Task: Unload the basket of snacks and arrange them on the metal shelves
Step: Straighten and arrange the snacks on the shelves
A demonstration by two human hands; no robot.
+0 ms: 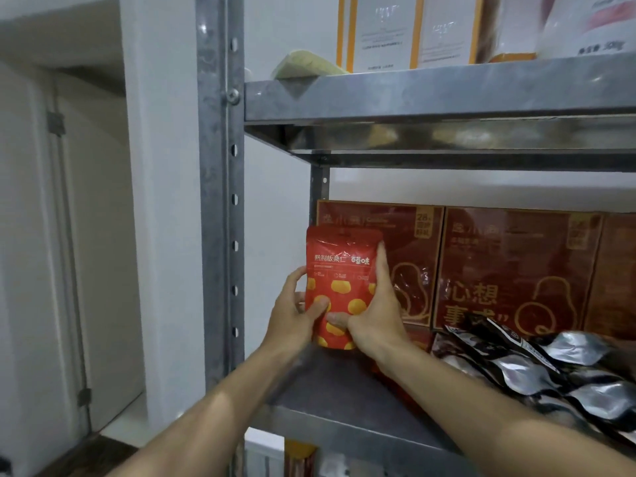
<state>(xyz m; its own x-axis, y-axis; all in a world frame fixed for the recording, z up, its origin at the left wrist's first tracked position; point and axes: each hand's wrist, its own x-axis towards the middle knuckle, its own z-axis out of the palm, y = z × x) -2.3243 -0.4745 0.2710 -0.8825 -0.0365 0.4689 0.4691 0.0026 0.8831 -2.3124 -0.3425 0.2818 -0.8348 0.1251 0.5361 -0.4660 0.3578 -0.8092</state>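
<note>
A red snack pouch (340,270) with yellow blobs printed on it stands upright at the left end of the middle metal shelf (344,401). Both hands hold it. My left hand (296,315) grips its lower left edge, thumb on the front. My right hand (375,311) grips its right side, fingers stretched up along the edge and thumb pressed on the lower front. The pouch's bottom sits at the shelf surface, in front of a dark red box. The basket is not in view.
Dark red boxes (516,270) line the back of the shelf. Silver and black foil packets (550,370) lie piled at the right. The upper shelf (430,94) carries white and orange boxes. A steel upright (220,201) stands left of the pouch, with a white wall beyond.
</note>
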